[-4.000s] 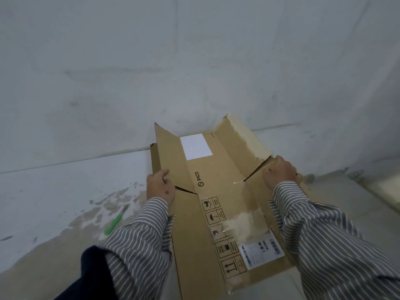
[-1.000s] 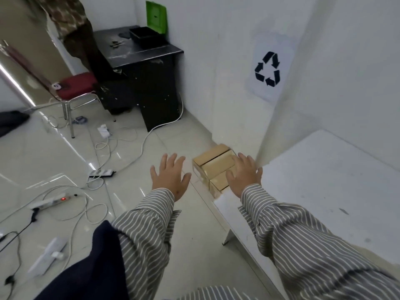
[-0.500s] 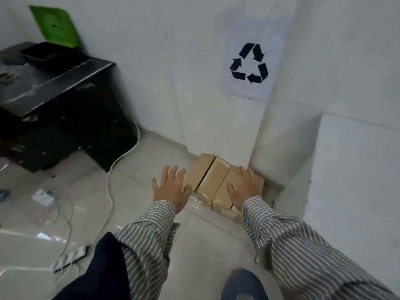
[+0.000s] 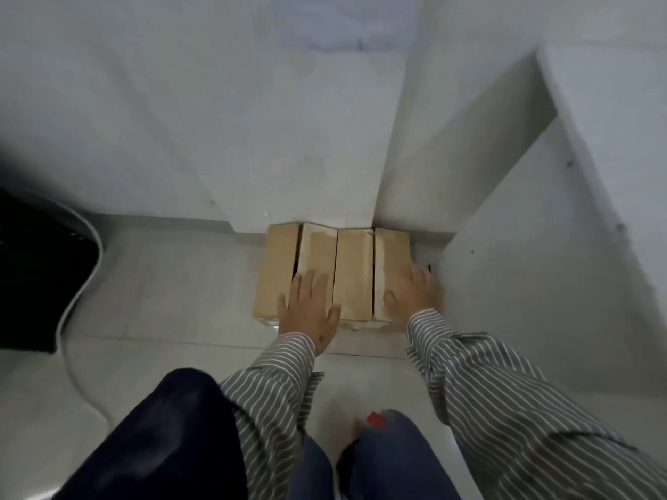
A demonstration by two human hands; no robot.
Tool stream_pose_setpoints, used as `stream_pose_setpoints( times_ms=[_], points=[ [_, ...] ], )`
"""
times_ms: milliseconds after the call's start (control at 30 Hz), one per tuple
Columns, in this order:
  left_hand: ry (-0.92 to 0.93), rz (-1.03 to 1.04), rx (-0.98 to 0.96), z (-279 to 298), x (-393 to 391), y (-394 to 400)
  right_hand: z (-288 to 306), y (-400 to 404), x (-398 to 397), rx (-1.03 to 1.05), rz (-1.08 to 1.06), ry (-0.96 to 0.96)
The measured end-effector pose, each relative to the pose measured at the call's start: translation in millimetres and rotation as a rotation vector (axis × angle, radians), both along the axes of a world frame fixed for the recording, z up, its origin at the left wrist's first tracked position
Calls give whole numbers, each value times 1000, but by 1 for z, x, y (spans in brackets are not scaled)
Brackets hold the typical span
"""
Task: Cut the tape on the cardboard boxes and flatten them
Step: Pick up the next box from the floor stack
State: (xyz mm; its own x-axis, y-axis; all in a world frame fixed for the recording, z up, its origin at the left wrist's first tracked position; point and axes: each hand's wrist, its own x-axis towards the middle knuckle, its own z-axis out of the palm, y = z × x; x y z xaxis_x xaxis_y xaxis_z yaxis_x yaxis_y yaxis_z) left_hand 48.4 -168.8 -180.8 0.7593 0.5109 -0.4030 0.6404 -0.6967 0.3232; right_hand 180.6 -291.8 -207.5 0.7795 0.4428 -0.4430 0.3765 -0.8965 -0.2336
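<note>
Four cardboard boxes (image 4: 355, 268) side by side on floor (image 4: 173, 283), against wall (image 4: 216, 120) base. Left hand (image 4: 310, 312) over second box from left; right hand (image 4: 415, 294) over rightmost box. Table (image 4: 595, 175) right of boxes. Cable (image 4: 72, 341) on floor, far left. Person's legs nearest camera.

Dim, soft motion blur, wide-angle edge warping
</note>
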Motion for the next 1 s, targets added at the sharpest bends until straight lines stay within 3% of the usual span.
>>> stream_pose_setpoints(
  times_ms=[133, 300, 433, 700, 1000],
  points=[
    [-4, -48, -34, -114, 32, 13, -107, 1, 21, -96, -59, -63],
    [-16, -80, -79, -242, 76, 29, -237, 2, 52, -24, -206, -29],
    [-31, -56, -185, -309, 100, 32, -305, -6, 72, -23, -267, 0],
    [-94, 82, -158, -355, 118, 26, -356, -16, 88, 251, -470, 188],
    [-3, -13, -67, -366, 123, 25, -367, -24, 81, 232, -429, 105]
  ],
)
